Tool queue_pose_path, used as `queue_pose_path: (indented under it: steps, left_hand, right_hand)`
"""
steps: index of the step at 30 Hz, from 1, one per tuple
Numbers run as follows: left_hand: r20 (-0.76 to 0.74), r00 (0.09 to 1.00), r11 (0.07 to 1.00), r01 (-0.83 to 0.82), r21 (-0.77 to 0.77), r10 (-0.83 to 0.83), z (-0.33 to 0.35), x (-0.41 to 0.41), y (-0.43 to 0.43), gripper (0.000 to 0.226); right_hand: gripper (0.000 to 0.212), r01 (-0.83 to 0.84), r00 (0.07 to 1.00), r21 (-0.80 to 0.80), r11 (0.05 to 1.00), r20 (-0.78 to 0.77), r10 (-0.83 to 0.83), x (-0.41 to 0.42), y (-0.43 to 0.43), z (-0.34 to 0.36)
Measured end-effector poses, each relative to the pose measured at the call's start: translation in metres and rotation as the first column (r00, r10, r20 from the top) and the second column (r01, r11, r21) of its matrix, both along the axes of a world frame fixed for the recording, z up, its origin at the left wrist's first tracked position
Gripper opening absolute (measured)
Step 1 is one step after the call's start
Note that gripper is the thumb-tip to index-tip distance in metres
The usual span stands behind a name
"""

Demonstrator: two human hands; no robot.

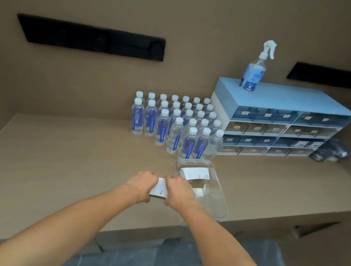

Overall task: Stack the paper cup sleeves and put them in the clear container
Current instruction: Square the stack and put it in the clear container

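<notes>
A stack of flat white paper cup sleeves (160,189) rests on the wooden counter, squeezed between my two hands. My left hand (142,183) grips its left side and my right hand (179,193) grips its right side, so most of the stack is hidden. Just to the right stands the clear container (215,199), a shallow transparent tray. Another stack of white sleeves (195,174) lies inside it at the far end. My right hand touches the container's left wall.
Several rows of water bottles (177,122) stand right behind the container. A blue drawer organiser (276,124) with a spray bottle (255,70) on top sits at the back right. The counter edge (121,227) runs below my forearms.
</notes>
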State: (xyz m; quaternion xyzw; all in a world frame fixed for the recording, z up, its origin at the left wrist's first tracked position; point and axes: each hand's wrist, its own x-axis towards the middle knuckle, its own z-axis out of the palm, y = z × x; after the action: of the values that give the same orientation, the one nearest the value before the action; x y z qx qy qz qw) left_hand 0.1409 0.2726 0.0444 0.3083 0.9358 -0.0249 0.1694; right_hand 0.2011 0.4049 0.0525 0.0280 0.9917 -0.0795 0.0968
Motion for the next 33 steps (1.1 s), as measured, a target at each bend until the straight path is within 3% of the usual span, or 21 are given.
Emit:
queue_pose_path:
  steps: [12,23,33]
  left_hand:
    - [-0.127,0.988,0.991,0.078,-0.109,-0.091,-0.014,0.022,0.181,0.053]
    - [-0.072,0.997,0.988,-0.045,-0.151,0.034,-0.026,0.015,0.186,0.043]
    - [-0.071,0.997,0.979,-0.029,-0.199,0.015,-0.049,0.002,0.197,0.038]
  right_hand:
    - [0.045,-0.026,0.997,0.018,0.999,0.076,0.025,0.011,0.183,-0.02]
    - [0.042,-0.154,0.984,-0.016,0.988,0.084,0.155,-0.01,0.194,-0.036]
    - [0.048,-0.234,0.96,0.034,0.972,0.168,0.225,-0.029,0.204,-0.054]
